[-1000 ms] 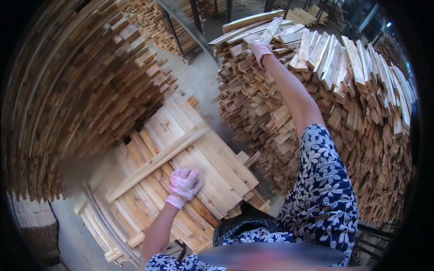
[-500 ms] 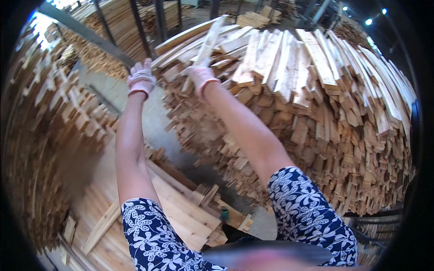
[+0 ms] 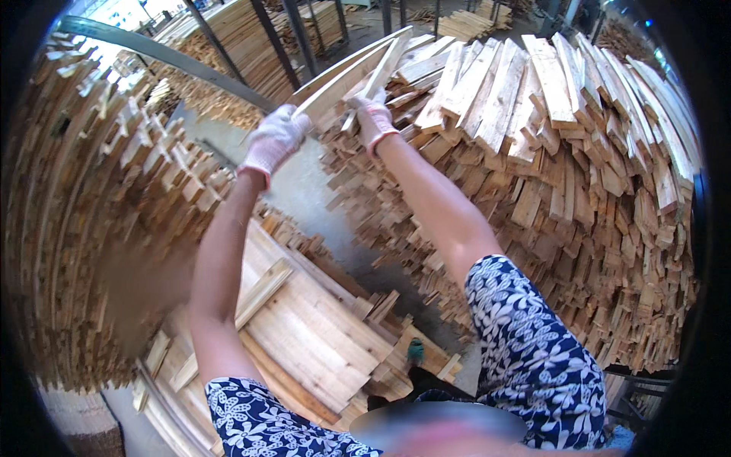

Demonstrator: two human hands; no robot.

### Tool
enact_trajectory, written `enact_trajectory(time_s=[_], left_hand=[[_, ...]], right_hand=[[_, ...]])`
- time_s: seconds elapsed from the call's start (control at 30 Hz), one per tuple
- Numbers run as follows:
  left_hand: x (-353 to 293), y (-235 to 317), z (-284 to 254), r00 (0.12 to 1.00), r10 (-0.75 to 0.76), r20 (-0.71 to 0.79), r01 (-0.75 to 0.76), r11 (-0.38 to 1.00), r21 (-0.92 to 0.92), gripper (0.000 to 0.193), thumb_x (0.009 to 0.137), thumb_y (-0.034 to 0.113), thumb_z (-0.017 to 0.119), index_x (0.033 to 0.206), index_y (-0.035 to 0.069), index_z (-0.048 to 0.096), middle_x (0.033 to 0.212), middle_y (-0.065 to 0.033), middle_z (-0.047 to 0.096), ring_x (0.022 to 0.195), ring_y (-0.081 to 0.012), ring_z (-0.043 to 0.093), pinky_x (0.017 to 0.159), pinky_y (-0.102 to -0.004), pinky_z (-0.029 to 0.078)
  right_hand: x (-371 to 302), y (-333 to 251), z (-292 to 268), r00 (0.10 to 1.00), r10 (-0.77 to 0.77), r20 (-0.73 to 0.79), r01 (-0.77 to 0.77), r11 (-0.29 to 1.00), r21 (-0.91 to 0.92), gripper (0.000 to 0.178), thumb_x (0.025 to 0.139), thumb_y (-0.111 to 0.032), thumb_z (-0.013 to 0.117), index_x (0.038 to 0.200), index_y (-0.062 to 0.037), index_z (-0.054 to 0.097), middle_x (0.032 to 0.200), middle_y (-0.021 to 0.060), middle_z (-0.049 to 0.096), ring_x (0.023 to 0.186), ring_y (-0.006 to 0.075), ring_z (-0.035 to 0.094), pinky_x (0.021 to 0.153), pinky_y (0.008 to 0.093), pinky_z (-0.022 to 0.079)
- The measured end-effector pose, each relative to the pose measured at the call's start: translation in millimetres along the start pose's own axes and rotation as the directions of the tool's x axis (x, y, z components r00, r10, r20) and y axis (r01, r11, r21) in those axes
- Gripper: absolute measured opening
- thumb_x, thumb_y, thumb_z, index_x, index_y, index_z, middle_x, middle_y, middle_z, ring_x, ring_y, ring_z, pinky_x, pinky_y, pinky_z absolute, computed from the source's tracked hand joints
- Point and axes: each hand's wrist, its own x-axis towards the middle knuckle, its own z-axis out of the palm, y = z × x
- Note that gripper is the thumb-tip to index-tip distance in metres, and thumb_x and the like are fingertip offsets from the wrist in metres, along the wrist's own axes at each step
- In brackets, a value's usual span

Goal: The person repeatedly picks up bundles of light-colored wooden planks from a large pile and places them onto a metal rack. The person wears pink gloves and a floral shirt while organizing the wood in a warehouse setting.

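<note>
Both my hands wear pale gloves with red cuffs. My left hand [image 3: 276,143] is closed on the near end of a long wooden board [image 3: 339,78], which lies slantwise along the left edge of the high wood stack. Just to the right, my right hand [image 3: 373,122] wraps round a narrow wooden strip [image 3: 388,65] that points up and away. The strip crosses beside the board, close to it. Part of each hand's fingers is hidden behind the wood.
A tall stack of short boards [image 3: 533,164] fills the right side. Another stack [image 3: 99,228] stands at the left. Below my arms lies a low layer of flat boards [image 3: 304,343]. Dark metal posts [image 3: 297,34] and a grey rail [image 3: 167,57] stand beyond.
My left hand has moved right from spread fingers in the air to a grip on the board's end. My right hand stays on the strip, and the view has shifted.
</note>
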Motion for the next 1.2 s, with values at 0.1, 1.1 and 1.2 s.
enact_trajectory(time_s=[0.1,1.1,1.2], left_hand=[[-85.0,-13.9,8.2,0.96,-0.256,0.111,0.278,0.921,-0.274,0.04,0.102,0.045,0.056,0.117,0.008,0.061,0.089,-0.0108,0.069,0.079,-0.0218,0.068,0.065,-0.036,0.054],[-522.3,-198.4,-89.2,0.899,-0.316,-0.303,0.437,0.607,0.663,0.07,0.093,0.046,0.064,0.15,0.01,0.045,0.141,-0.0193,0.055,0.13,-0.0376,0.054,0.111,-0.0476,0.042],[-522.6,-236.0,-108.6,0.861,-0.497,-0.111,0.451,0.643,0.619,0.078,0.09,0.05,0.065,0.153,0.011,0.041,0.146,-0.0202,0.051,0.133,-0.039,0.052,0.111,-0.0482,0.041]], right_hand=[[-102.5,-16.1,41.6,0.964,0.246,0.105,-0.246,0.969,-0.007,0.075,0.088,-0.012,0.069,0.15,-0.0166,0.027,0.119,0.0194,0.056,0.106,0.0338,0.061,0.081,0.0549,0.054],[-404.9,31.0,97.0,0.224,0.264,0.938,0.857,0.406,-0.319,0.086,0.087,-0.005,0.073,0.16,-0.0238,0.032,0.127,0.0162,0.057,0.111,0.0339,0.063,0.09,0.0433,0.054],[-409.0,59.2,169.2,0.072,0.324,0.943,0.965,0.218,-0.148,0.076,0.091,-0.023,0.07,0.158,-0.0285,0.033,0.124,0.0166,0.057,0.108,0.0396,0.064,0.091,0.0468,0.054]])
